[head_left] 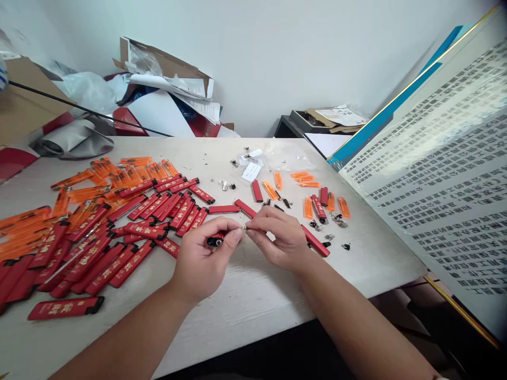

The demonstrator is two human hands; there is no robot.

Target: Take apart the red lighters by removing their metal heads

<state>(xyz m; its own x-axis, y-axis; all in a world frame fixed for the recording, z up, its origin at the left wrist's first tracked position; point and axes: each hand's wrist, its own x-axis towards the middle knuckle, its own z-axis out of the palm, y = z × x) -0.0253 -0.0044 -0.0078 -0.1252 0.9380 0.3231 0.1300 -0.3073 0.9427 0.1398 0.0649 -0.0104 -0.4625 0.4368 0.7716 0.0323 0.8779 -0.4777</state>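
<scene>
My left hand [206, 258] is closed round a red lighter [216, 240], whose black top end points toward me. Its thumb and forefinger are pressed together close to my right fingertips. My right hand [279, 237] pinches a tiny pale metal piece [244, 228] between thumb and forefinger; its exact kind is too small to tell. The fingertips of both hands almost meet above the table. Just beyond them, a red lighter body [245, 208] lies partly behind my right hand, and another red lighter body [316, 241] rests beside my right wrist.
Red lighters [134, 264] with gold lettering and orange lighters [130, 174] are heaped on the left. Loose orange bodies [278, 181] and metal caps [339, 220] lie to the right. A large printed board [435, 158] leans at the right edge. Papers and an open carton [166, 63] stand behind.
</scene>
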